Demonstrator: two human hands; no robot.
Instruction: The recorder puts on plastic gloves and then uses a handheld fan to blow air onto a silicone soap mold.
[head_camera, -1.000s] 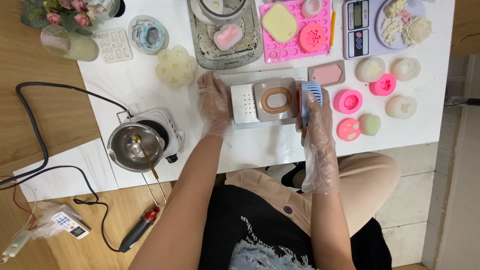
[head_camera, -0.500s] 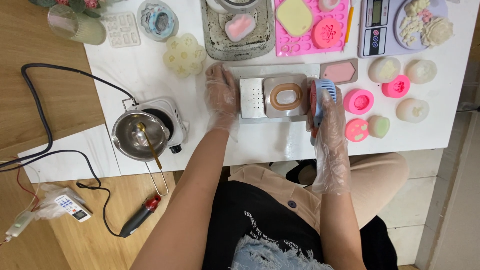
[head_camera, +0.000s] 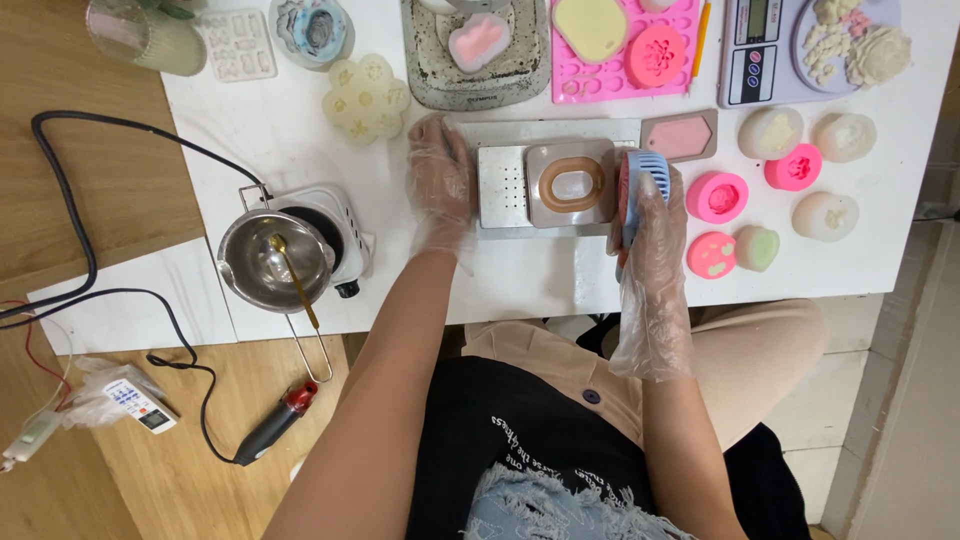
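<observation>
both hands wear thin clear plastic gloves and rest at the two ends of a flat metal tray (head_camera: 500, 190) lying on the white table (head_camera: 280, 130), near its front edge. the left hand (head_camera: 440, 180) lies flat against the tray's left end, fingers together and stretched out, pressing on the edge rather than closed around anything. the right hand (head_camera: 650, 215) is wrapped around a small blue ribbed thing (head_camera: 643, 170) held upright against the tray's right end; what sort of tool it is cannot be told, as the glove hides most of it. on the tray sits a grey square mould (head_camera: 572, 183) with a brown oval ring in its middle. just beyond the tray's right corner lies a pink hexagonal mould (head_camera: 678, 136). to the right are several small round moulds, pink and white, among them a pink round mould (head_camera: 717, 196) just beside the right hand. farther back stand a pink silicone sheet mould (head_camera: 620, 45), a digital scale (head_camera: 760, 50) and a grey stained tray (head_camera: 480, 60) holding a pink piece. to the left, a small white hot plate (head_camera: 325, 225) carries a steel melting pot (head_camera: 275, 262) with a spoon in it, its black cable (head_camera: 90, 200) running off across the wooden floor.
</observation>
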